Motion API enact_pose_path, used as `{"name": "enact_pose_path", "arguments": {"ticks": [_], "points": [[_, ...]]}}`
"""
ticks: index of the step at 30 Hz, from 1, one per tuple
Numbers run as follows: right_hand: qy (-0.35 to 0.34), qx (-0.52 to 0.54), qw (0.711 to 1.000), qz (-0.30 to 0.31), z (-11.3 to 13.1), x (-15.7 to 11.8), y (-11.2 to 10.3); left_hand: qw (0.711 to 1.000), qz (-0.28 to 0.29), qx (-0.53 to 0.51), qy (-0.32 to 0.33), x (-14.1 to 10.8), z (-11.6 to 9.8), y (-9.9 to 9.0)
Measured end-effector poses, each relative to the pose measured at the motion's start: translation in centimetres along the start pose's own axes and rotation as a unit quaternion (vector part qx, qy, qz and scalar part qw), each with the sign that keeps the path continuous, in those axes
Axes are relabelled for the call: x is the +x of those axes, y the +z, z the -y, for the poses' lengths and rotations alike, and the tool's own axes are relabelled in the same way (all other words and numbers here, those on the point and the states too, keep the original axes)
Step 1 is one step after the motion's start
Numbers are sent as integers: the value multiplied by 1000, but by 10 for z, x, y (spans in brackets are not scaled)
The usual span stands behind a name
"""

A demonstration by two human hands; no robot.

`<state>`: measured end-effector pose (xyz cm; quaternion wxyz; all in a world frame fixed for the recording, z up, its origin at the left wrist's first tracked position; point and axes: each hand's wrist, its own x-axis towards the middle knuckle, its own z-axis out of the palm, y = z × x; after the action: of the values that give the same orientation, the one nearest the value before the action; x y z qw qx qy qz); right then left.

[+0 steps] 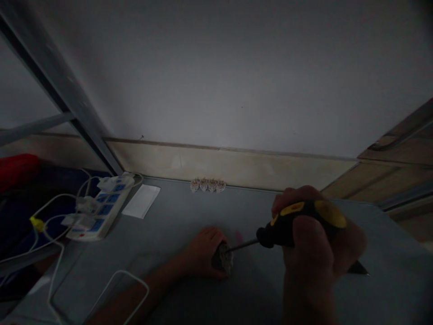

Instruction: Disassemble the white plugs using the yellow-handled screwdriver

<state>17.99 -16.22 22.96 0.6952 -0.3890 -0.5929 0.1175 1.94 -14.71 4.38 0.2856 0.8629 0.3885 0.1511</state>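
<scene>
A yellow-and-black screwdriver point(297, 223) is gripped in a closed fist by the right hand point(313, 246), its shaft angled down and left, with the tip at a rough grey lump point(222, 259). The lump is held in a curled grip by the left hand point(203, 252), whose forearm point(149, 289) lies along the grey surface point(176, 212). Small pale pieces point(207, 184) stand in a row farther back, with a white paper slip point(141, 201) and a power strip point(108, 203) to the left.

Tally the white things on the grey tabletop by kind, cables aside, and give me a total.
Small white pieces by the wall: 4
Power strip: 1
Plugs in the power strip: 3
Paper slip: 1
Total: 9
</scene>
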Motion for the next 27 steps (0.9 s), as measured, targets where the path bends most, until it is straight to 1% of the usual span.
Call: {"name": "enact_pose_path", "arguments": {"ticks": [3, 8, 10, 15, 20, 21, 22, 25, 26, 27], "points": [[-7, -26, 1000, 7, 5, -7, -3, 1000, -2, 2, 3, 0, 0, 1], [-63, -19, 995, 69, 3, -12, -14, 1000, -17, 7, 14, -1, -3, 2], [-72, -19, 994, 79, 1, -13, -16, 1000, -21, 7, 16, -1, -3, 2], [-72, -19, 994, 78, 5, -9, -12, 1000, -17, -1, 5, -1, -1, 4], [-31, -52, 993, 99, 10, 6, -4, 1000, -19, -6, 10, -1, 2, 5], [-26, -58, 993, 99, 8, 8, -5, 1000, -18, -6, 11, -1, 2, 5], [-26, -62, 994, 86, 6, 9, -7, 1000, -16, -6, 11, -2, 2, 4], [-61, -37, 997, 29, -6, 11, -15, 1000, -14, 0, 9, -1, 3, 5], [-70, -17, 997, 31, -8, 11, -18, 1000, -14, 3, 9, -1, 3, 5], [-72, 4, 996, 49, -10, 11, -21, 1000, -13, 7, 8, -1, 3, 5]]}}
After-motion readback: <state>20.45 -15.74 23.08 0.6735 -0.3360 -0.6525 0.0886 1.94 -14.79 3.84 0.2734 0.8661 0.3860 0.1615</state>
